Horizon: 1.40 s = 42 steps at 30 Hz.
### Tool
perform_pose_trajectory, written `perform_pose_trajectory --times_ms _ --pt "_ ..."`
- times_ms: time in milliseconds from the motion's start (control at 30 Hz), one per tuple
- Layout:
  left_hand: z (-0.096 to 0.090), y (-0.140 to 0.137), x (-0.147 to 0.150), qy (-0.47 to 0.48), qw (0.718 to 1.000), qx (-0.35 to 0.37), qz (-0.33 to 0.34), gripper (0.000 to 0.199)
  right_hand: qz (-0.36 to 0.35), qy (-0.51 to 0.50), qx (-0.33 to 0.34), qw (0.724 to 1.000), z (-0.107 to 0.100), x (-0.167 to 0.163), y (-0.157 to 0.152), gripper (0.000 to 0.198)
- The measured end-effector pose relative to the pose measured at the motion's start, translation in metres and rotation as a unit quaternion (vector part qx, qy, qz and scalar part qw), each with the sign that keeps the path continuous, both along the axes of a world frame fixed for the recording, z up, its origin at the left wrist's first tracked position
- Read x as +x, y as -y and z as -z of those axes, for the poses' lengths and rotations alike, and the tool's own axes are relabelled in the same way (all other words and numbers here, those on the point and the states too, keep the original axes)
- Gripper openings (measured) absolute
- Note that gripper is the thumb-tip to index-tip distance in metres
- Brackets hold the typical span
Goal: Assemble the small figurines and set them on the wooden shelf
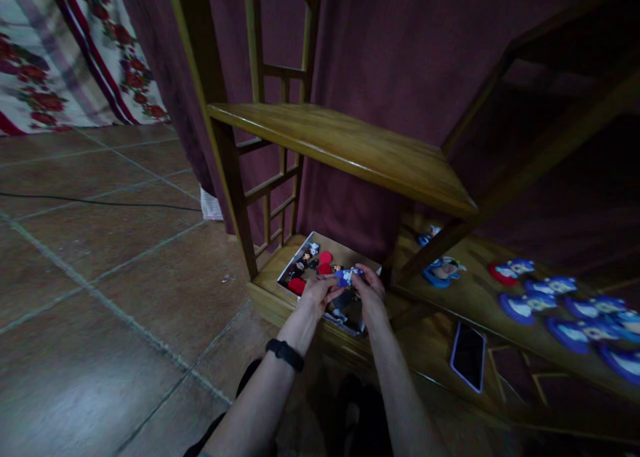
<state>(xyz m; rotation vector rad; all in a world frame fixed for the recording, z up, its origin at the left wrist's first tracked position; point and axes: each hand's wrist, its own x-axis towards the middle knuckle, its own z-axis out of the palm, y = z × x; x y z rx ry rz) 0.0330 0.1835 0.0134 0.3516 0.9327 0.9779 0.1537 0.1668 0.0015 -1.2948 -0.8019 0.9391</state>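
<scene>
Wearing a black wristband (285, 355); pinching a purple-and-white figurine (349, 276) at five o'clock between the closed-in fingers of left hand (319, 291) and right hand (371, 289), over a shallow cardboard box (350, 247) of red and black figurines (297, 285) (partly hidden by the hands); farther off, a smartphone (469, 357) at four o'clock, blue-based figurines (517, 308) at three, floral fabric (45, 100) at ten

Head-worn view, facing forward and down
It looks from above the left hand (319, 293) and right hand (370, 289), wide enough for shelf (340, 133) and floor (135, 263).
</scene>
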Motion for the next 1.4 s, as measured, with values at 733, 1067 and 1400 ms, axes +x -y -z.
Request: perform_pose_trajectory --times_ms 733,1067,1400 --pt "0.006 0.0 -0.004 0.023 1.0 0.018 -0.012 0.011 -0.064 0.213 0.069 0.972 0.005 -0.001 -0.003 0.031" --pt "0.006 0.001 -0.003 -0.003 0.999 0.045 -0.027 0.013 -0.077 0.29 0.078 0.951 0.003 0.008 -0.006 0.03" --pt "0.008 0.004 0.004 -0.022 0.995 0.083 -0.046 0.021 -0.065 0.287 0.061 0.954 0.008 0.011 -0.007 0.031"
